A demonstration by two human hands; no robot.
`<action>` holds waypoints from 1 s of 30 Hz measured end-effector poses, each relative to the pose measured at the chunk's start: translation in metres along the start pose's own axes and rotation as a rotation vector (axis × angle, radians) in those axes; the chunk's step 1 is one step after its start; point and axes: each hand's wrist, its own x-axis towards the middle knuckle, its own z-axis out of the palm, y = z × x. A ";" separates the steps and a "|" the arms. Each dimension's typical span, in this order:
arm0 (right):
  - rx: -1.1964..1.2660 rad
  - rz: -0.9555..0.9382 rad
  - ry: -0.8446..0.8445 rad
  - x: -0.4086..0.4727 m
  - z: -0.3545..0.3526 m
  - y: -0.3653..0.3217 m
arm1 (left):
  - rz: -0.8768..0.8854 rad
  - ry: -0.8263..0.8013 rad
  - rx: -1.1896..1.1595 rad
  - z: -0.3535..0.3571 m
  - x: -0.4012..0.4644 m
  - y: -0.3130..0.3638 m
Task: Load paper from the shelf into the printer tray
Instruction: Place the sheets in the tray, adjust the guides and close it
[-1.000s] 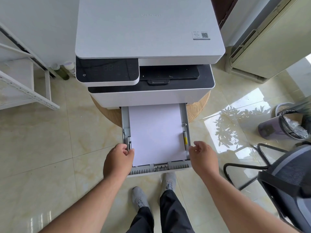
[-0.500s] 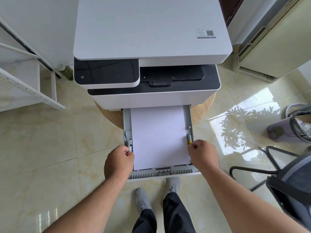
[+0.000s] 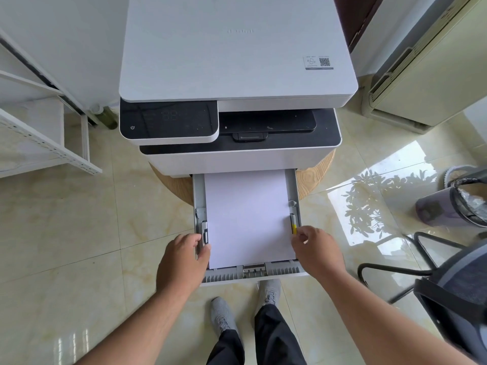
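Note:
A white printer (image 3: 237,64) stands on a round wooden stool, its grey paper tray (image 3: 266,272) pulled out toward me. A stack of white paper (image 3: 247,214) lies flat in the tray between the side guides. My left hand (image 3: 181,259) grips the tray's left side, with the thumb against the left guide (image 3: 204,233). My right hand (image 3: 316,251) pinches the right guide with the yellow tab (image 3: 293,225) at the paper's edge.
A white metal shelf (image 3: 42,143) stands at the left. At the right are a cream air-conditioner unit (image 3: 432,64), a lined bin (image 3: 453,206) and a dark office chair (image 3: 453,293). My feet (image 3: 268,293) are under the tray's front. The floor is glossy tile.
Both hands have closed in on the side guides. My right hand moved from the tray's outer edge to the yellow-tabbed guide, which now sits against the paper.

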 end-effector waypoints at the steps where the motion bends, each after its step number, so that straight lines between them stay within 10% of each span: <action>1: -0.013 -0.043 0.026 -0.006 -0.001 0.005 | 0.041 -0.011 0.057 -0.002 -0.005 -0.005; 7: -0.287 -0.186 -0.125 -0.046 0.004 0.042 | 0.106 -0.316 0.358 -0.003 -0.036 -0.025; 30: -0.466 -0.167 -0.079 -0.021 -0.027 0.019 | 0.067 -0.214 0.434 -0.026 -0.012 0.004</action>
